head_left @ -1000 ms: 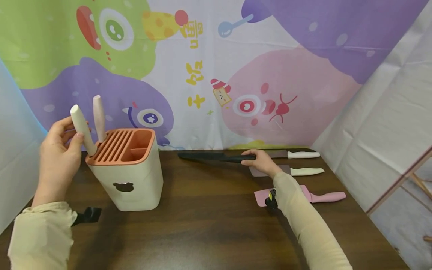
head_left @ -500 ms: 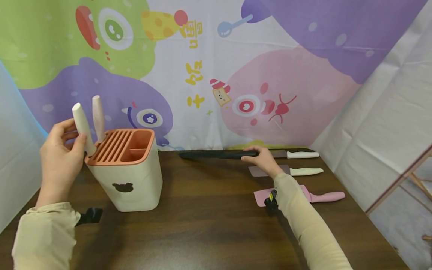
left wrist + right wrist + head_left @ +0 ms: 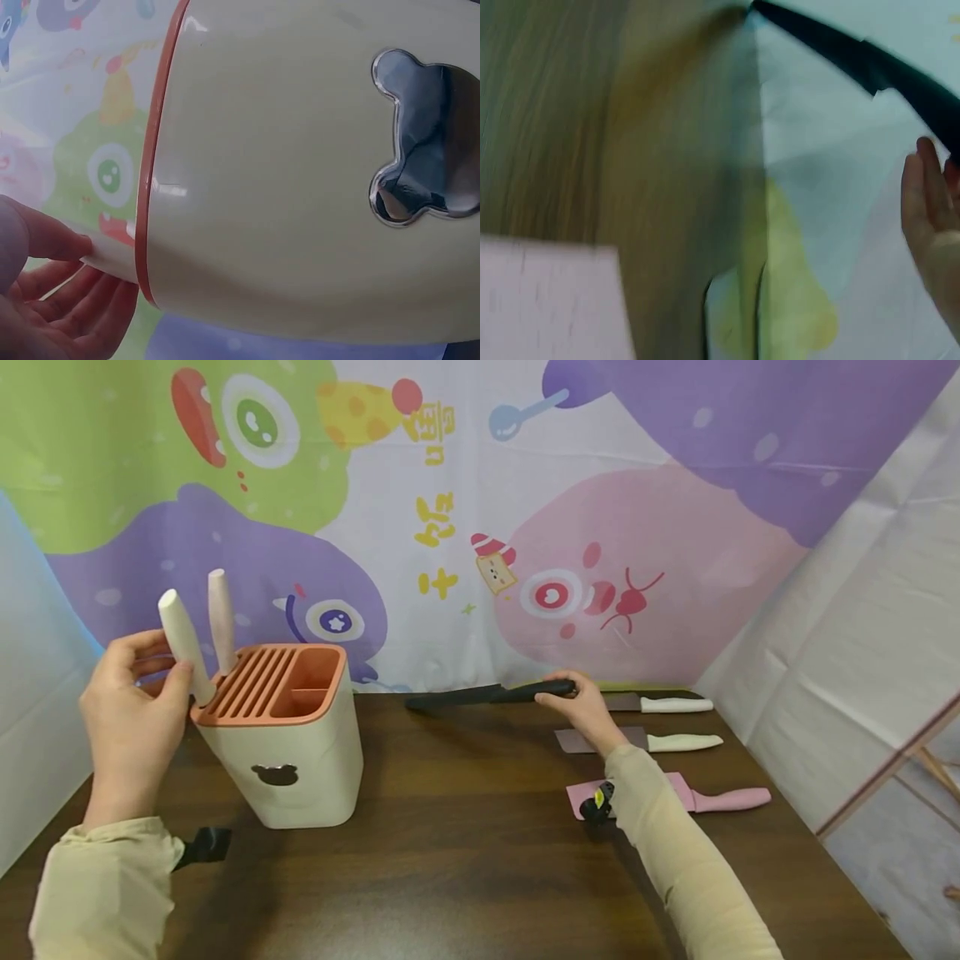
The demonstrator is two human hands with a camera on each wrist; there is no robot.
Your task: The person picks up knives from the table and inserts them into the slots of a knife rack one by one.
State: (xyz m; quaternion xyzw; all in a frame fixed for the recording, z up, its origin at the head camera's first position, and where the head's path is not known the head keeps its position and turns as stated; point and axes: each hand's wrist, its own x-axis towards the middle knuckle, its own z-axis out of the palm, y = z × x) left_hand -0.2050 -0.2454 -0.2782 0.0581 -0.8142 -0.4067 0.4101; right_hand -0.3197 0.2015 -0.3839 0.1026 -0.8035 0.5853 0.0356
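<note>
At the left stands a cream knife block (image 3: 318,777) with an orange slotted top and a bear-shaped badge. Two pale handles rise from its slots; the blades are hidden inside. My left hand (image 3: 131,718) pinches the nearer cream-handled knife (image 3: 182,639) by its handle, thumb on one side and fingers behind; in the left wrist view the handle meets the orange rim. Behind it stands the pinkish-white handle (image 3: 220,618). Near the back edge, my right hand (image 3: 583,710) grips a black knife (image 3: 457,697) by its handle, tip pointing left and the handle end slightly raised.
To the right lie a white-handled knife (image 3: 675,704), a cream-handled knife (image 3: 682,742) and a pink knife (image 3: 727,799), the last partly under my right forearm. A cartoon-printed cloth (image 3: 465,635) hangs behind the brown table (image 3: 450,877); white sheeting borders both sides.
The black knife's handle has risen off the table in my right hand, and its tip has shifted slightly right. My left hand stays on the cream handle with little movement.
</note>
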